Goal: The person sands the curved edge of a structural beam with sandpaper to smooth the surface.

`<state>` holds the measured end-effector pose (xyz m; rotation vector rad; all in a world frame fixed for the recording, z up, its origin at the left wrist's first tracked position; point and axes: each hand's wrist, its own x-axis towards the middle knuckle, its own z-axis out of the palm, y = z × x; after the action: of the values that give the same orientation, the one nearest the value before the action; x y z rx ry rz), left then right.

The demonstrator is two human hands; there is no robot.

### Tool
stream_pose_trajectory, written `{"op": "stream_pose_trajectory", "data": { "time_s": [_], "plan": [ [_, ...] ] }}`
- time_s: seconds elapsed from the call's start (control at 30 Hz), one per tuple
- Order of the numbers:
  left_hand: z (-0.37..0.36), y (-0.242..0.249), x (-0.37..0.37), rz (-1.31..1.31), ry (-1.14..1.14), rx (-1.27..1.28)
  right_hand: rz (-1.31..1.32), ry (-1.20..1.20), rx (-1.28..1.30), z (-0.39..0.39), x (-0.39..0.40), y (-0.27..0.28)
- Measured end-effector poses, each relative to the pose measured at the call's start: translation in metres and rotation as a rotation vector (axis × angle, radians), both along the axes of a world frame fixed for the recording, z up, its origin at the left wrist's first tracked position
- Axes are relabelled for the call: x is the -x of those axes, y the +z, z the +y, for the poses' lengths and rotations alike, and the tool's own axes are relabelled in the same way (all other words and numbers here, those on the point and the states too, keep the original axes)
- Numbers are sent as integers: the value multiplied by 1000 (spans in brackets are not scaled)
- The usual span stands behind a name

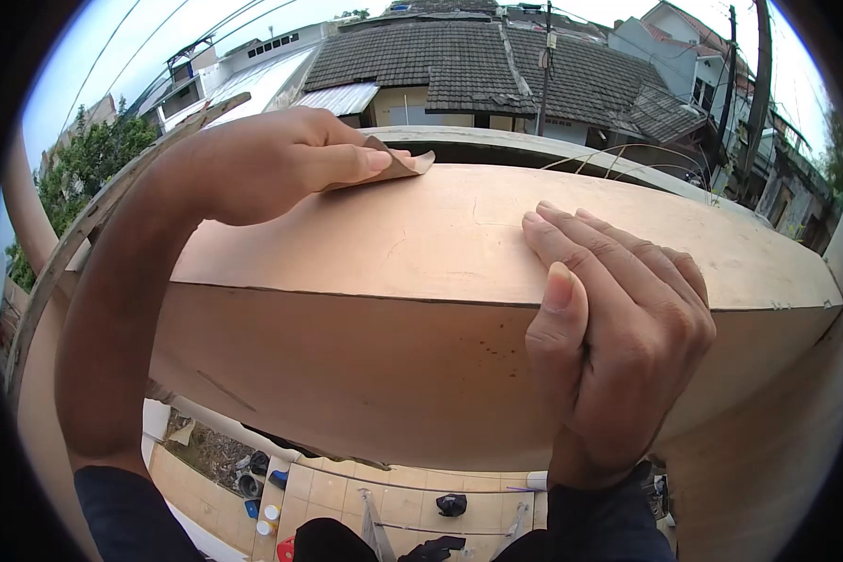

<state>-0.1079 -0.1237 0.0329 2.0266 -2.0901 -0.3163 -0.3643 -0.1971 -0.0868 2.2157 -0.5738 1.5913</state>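
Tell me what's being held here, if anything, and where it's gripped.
The left hand grips a brown sheet by its left part, the curled right end sticking out. The right hand holds nothing.

the left forearm (108, 337) rises to a sharply bent wrist (197, 178); the left hand (286, 169) reaches inward, thumb straight, fingers pinched. the right hand (632, 318) shows its back, four fingers extended close together, thumb (560, 314) upright beside them.

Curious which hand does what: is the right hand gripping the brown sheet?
No, the left hand holds that brown sheet, apart from the right hand.
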Motion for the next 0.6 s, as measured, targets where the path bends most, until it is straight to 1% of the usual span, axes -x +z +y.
{"op": "stream_pose_trajectory", "data": {
  "time_s": [0.07, 0.13, 0.2, 0.23, 0.3, 0.37, 0.43, 0.47, 0.53, 0.57, 0.6],
  "plan": [
    [26, -8, -7, 69, -67, 61, 1, -4, 4, 0, 1, -1],
    [44, -22, 12, 56, -227, 191, 2, -2, 10, -1, 2, -1],
    [64, -31, 42, 15, -294, 282, -6, 25, 7, -1, 1, -1],
    [78, -31, 53, 22, -278, 282, 3, 40, 5, -2, 1, -1],
    [95, -29, 70, -37, -320, 242, -10, 26, 43, -4, 1, -2],
    [95, -35, 47, -76, -336, 277, -6, 16, 45, -5, 2, -3],
    [93, -39, 19, 156, 141, 273, 11, 33, 47, -7, 3, -4],
    [93, -45, 19, 154, 147, 272, 9, 38, 46, -7, 3, -4],
    [96, -55, 27, -219, -114, 531, -12, 40, 43, -6, 2, -4],
    [100, -56, 40, -226, -110, 535, -3, 34, 31, -5, 3, -4],
    [104, -57, 59, -336, -158, 527, 11, 28, 22, -5, 3, -3]
  ]
}}
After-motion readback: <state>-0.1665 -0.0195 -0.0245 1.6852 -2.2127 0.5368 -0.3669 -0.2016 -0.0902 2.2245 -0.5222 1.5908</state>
